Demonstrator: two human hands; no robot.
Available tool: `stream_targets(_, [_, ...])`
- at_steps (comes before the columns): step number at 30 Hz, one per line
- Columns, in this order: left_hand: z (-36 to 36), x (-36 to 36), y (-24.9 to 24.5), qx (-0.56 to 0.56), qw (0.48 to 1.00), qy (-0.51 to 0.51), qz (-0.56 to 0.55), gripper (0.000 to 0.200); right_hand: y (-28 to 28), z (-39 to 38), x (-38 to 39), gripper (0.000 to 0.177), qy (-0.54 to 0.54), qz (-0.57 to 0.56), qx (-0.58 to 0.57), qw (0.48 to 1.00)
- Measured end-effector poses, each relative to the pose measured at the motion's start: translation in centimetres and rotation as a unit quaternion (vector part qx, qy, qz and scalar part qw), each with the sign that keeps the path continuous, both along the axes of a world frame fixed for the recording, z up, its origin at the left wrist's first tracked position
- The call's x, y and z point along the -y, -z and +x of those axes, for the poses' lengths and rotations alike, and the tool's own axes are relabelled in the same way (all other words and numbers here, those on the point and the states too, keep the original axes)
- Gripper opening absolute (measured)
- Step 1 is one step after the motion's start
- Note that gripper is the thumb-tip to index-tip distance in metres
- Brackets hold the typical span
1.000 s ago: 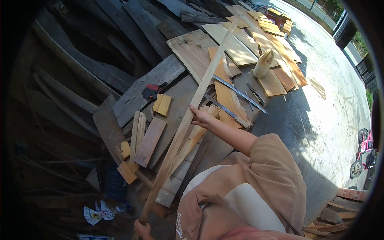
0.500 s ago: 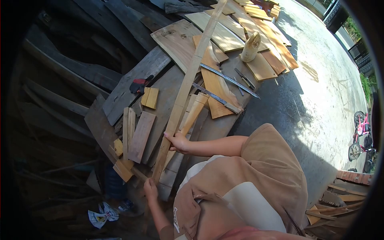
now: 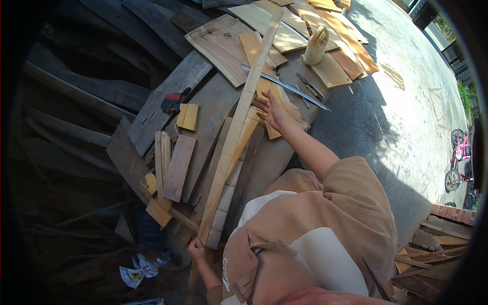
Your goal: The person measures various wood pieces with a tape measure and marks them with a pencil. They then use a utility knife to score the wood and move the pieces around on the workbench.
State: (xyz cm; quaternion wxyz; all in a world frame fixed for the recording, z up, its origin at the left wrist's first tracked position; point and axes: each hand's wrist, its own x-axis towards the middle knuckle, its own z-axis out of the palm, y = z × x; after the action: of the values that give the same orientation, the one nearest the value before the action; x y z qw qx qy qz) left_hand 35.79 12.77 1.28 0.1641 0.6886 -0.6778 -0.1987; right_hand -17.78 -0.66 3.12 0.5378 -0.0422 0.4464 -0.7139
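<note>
A long, narrow wooden strip [image 3: 231,140] runs diagonally over the workbench, lying along a second batten with crosswise marks [image 3: 219,218]. My left hand [image 3: 196,249] is closed around the strip's near end. My right hand [image 3: 273,112] is off the strip, palm turned up and fingers spread, just right of its upper part. Beneath that hand lies a wavy-edged board [image 3: 292,109], partly hidden by the forearm. A steel ruler [image 3: 300,92] crosses the board above the hand, passing by the strip. Beyond it sit a dark knife-like tool [image 3: 309,85] and a thin pencil-like stick [image 3: 305,102].
Left of the strip are a red-and-black glove [image 3: 174,101], a yellow block [image 3: 188,117] and a flat offcut [image 3: 180,168]. A pale wooden stump [image 3: 316,46] stands near stacked boards [image 3: 335,38]. Dark planks [image 3: 91,86] fill the left side. A pink bicycle [image 3: 460,152] is far right.
My right hand has let go of the strip's middle and moved up and right, its fingers now spread. The strip has shifted slightly down onto the batten; my left hand stays at its end.
</note>
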Motion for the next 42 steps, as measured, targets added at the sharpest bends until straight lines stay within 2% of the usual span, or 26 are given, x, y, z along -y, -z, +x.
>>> stream_targets(1, [0.4,-0.2,-0.5,0.012,1.0,-0.009,0.017,0.043,0.5,-2.2,0.4,0.057,0.042,-0.018,0.019,0.999])
stream_targets(3, [1.1,-0.4,-1.0,0.024,0.999,-0.018,0.032,0.043,-0.3,-5.4,0.3,0.064,0.035,0.019,-0.068,0.997])
stream_targets(4, [1.6,-0.6,-1.1,0.045,0.999,-0.007,0.025,0.045,0.3,-6.9,0.5,0.064,0.034,0.019,-0.066,0.997])
stream_targets(6, [2.7,-1.0,-1.7,0.07,0.997,0.0,0.016,0.047,2.6,-8.9,1.0,0.058,-0.042,0.183,-0.278,0.942])
stream_targets(7, [3.1,-1.0,-2.0,0.089,0.995,0.029,0.017,0.048,3.9,-9.5,1.0,0.058,-0.043,0.182,-0.277,0.943])
stream_targets(8, [3.5,-0.9,-2.4,0.107,0.992,0.058,0.017,0.049,5.2,-10.0,1.0,0.057,-0.057,0.239,-0.298,0.922])
stream_targets(9, [3.7,-0.7,-3.1,0.106,0.992,0.059,0.016,0.049,6.1,-10.3,1.1,0.056,-0.071,0.296,-0.319,0.897])
stream_targets(12, [5.2,-0.3,-4.5,0.124,0.991,0.042,0.041,0.051,9.3,-10.4,1.7,0.054,-0.087,0.341,-0.33,0.876])
stream_targets(15, [7.4,0.0,-4.8,0.185,0.978,-0.017,0.096,0.051,13.9,-10.5,2.8,0.05,-0.034,0.322,-0.374,0.869])
stream_targets(16, [7.7,0.3,-4.9,0.188,0.977,-0.014,0.098,0.051,11.9,-9.1,2.4,0.049,-0.008,0.315,-0.393,0.864])
stream_targets(17, [7.9,0.4,-5.0,0.151,0.982,-0.035,0.111,0.052,9.5,-8.2,1.7,0.038,-0.031,0.357,-0.357,0.863])
stream_targets(18, [7.9,0.5,-4.9,0.111,0.985,-0.058,0.122,0.054,9.6,-7.5,1.5,0.038,-0.032,0.361,-0.356,0.861])
stream_targets(19, [8.2,0.6,-4.4,0.111,0.984,-0.057,0.124,0.054,9.5,-7.3,1.4,0.037,-0.009,0.318,-0.349,0.881])
stream_targets(20, [8.7,0.7,-3.7,0.128,0.973,-0.102,0.163,0.057,9.4,-6.9,1.2,0.036,0.016,0.273,-0.341,0.899])
stream_targets(21, [9.2,0.7,-2.8,0.146,0.958,-0.146,0.2,0.062,8.4,-6.5,0.9,0.036,0.018,0.277,-0.341,0.898])
stream_targets(22, [9.9,0.5,-1.5,0.147,0.958,-0.142,0.202,0.062,7.2,-6.2,0.4,0.037,0.003,0.279,-0.344,0.896])
stream_targets(24, [10.8,0.1,0.7,0.185,0.941,-0.197,0.205,0.069,6.4,-6.0,0.1,0.037,-0.011,0.285,-0.348,0.893])
stream_targets(26, [11.3,-0.3,1.6,0.193,0.941,-0.184,0.207,0.071,6.8,-5.9,0.4,0.041,-0.024,0.268,-0.346,0.899])
stream_targets(27, [12.1,-0.6,2.6,0.198,0.945,-0.192,0.176,0.072,7.9,-5.7,1.1,0.044,-0.003,0.215,-0.303,0.928])
stream_targets(32, [11.8,-0.7,2.8,0.207,0.951,-0.19,0.131,0.073,8.2,-5.2,2.1,0.046,-0.017,0.211,-0.27,0.939])
stream_targets(35, [10.5,0.2,1.7,0.206,0.944,-0.201,0.164,0.068,9.6,-5.3,2.0,0.046,-0.058,0.253,-0.294,0.92])
stream_targets(37, [8.8,1.7,0.9,0.174,0.962,-0.184,0.101,0.055,10.5,-5.2,1.9,0.047,-0.049,0.243,-0.257,0.934])
stream_targets(39, [5.7,3.8,-0.4,0.169,0.971,-0.161,0.054,0.042,12.4,-6.2,2.0,0.047,-0.071,0.263,-0.267,0.924])
stream_targets(41, [1.8,6.1,-0.6,0.091,0.99,-0.098,-0.043,0.034,12.5,-6.1,2.0,0.048,-0.091,0.285,-0.274,0.914])
stream_targets(42, [-0.4,7.2,-0.6,0.086,0.993,-0.056,-0.061,0.029,11.3,-5.9,1.8,0.048,-0.081,0.272,-0.272,0.92])
